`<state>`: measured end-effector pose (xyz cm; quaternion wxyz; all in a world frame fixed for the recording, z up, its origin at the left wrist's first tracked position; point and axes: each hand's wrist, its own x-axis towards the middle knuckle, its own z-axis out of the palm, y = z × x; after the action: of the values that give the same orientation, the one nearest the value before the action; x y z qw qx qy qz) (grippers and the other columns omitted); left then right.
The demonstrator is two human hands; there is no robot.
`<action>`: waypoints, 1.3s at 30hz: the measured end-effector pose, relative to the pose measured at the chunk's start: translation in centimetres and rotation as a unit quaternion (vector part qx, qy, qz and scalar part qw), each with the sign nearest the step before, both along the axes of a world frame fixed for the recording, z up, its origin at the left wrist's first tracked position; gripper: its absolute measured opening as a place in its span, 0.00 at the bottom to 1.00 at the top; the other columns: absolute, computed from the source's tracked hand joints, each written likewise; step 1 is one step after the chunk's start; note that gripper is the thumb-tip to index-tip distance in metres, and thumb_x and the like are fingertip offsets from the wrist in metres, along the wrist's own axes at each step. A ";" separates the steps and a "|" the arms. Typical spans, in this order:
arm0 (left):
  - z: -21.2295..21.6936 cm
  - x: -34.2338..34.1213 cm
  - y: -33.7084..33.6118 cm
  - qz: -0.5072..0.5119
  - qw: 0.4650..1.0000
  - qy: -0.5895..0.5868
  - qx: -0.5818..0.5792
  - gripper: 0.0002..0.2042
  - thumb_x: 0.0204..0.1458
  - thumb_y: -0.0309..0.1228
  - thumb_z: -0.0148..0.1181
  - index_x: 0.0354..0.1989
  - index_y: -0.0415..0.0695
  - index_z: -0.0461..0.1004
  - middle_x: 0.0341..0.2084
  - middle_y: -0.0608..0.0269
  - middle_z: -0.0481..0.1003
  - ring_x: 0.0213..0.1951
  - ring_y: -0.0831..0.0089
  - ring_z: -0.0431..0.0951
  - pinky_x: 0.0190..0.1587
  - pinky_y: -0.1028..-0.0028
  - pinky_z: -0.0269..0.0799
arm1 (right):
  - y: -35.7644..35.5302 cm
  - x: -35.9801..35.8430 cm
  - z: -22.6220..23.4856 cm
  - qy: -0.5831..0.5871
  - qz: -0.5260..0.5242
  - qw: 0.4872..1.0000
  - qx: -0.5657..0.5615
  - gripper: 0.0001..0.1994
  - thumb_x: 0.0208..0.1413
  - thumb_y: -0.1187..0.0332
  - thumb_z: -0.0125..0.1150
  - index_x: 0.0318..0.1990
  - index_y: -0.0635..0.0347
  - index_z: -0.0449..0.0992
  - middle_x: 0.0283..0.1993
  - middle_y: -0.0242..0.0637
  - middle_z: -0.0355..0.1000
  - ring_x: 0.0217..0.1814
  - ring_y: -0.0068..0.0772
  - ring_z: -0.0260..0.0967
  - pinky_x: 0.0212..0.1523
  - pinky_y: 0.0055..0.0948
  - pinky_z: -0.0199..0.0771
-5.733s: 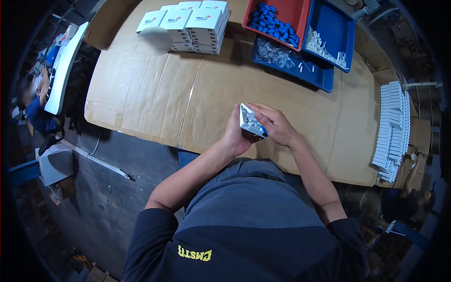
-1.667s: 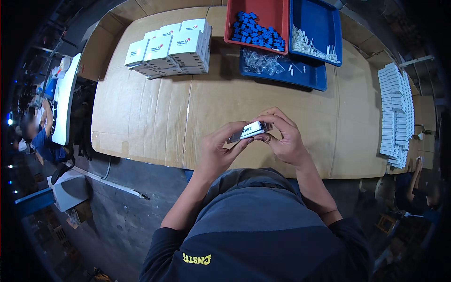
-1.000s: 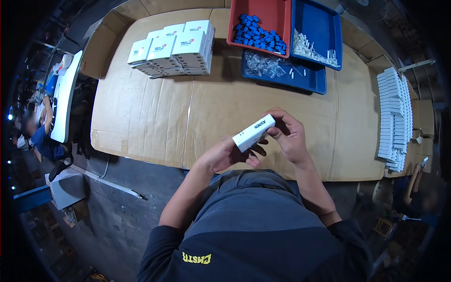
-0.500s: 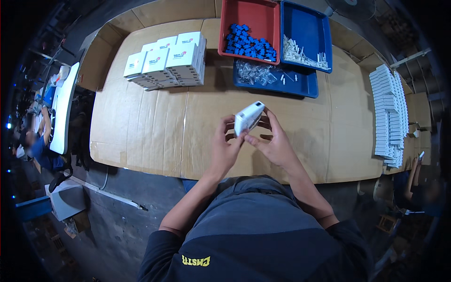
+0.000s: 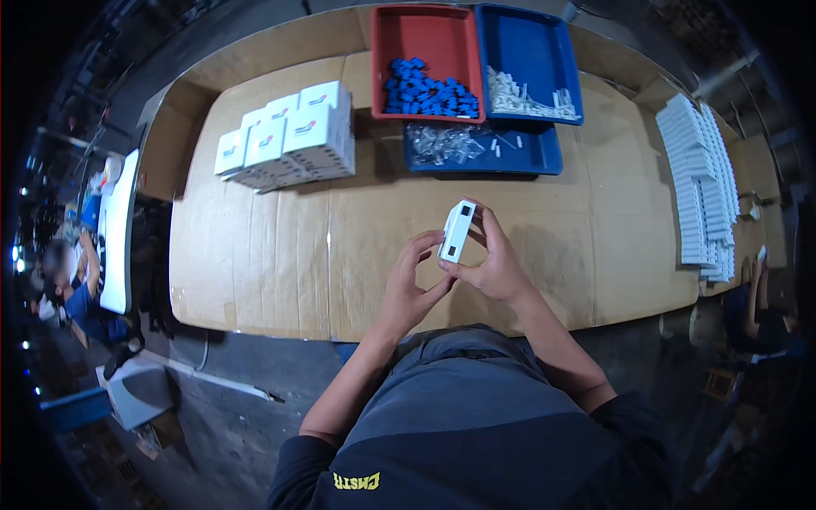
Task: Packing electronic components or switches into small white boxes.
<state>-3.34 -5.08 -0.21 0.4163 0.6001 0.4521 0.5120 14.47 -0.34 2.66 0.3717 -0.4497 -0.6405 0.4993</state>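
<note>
Spanning the view, the surface (image 5: 374, 225) sits a little lower in it than half a second ago, as do the stack (image 5: 306, 127) towards 10 o'clock from the hands, the red tray (image 5: 425, 34) at 12, the blue tray (image 5: 529, 42) at 1 and the rows (image 5: 697, 178) near 3; their layout looks unchanged, so the view itself seems to have shifted. The left hand (image 5: 408, 289) has opened: its thumb, then on the box, now stands off it, fingertips at the box's 9 o'clock side. The right hand (image 5: 497, 263) grips the box (image 5: 460, 229) end to end, holding it above the surface. A second ago its printed edge faced up; now an edge with two dark holes (image 5: 467, 210) does, at its 1 and 7 o'clock ends. That suggests this edge now matters to the handling.
</note>
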 end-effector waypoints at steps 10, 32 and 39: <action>-3.8 0.2 -1.6 -0.050 0.984 0.140 -0.095 0.28 0.60 0.26 0.65 0.68 0.38 0.64 0.61 0.47 0.75 0.62 0.58 0.75 0.66 0.63 0.68 | -0.5 10.9 -7.9 -0.106 -0.250 0.959 0.087 0.47 0.45 0.65 0.80 0.72 0.62 0.57 0.66 0.50 0.65 0.70 0.49 0.64 0.69 0.40 0.65; -8.5 2.5 -1.5 0.021 0.981 0.194 -0.011 0.15 0.59 0.18 0.55 0.55 0.33 0.71 0.48 0.47 0.78 0.51 0.54 0.80 0.57 0.61 0.75 | -5.9 51.9 -11.9 -0.226 -0.795 0.557 0.086 0.22 0.64 0.64 0.57 0.64 0.60 0.71 0.46 0.54 0.81 0.49 0.53 0.81 0.49 0.44 0.78; -9.0 2.5 -1.6 0.042 0.970 0.239 0.013 0.15 0.58 0.19 0.56 0.54 0.33 0.71 0.47 0.47 0.78 0.50 0.53 0.80 0.57 0.60 0.75 | -3.4 57.6 -12.5 -0.187 -0.827 0.524 0.082 0.20 0.66 0.63 0.55 0.63 0.54 0.73 0.46 0.57 0.80 0.50 0.60 0.78 0.50 0.50 0.76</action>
<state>-0.84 -6.66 -9.18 0.2663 0.6906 0.5565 0.3773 72.05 -3.72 -9.85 0.5251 -0.8279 -0.0740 -0.1826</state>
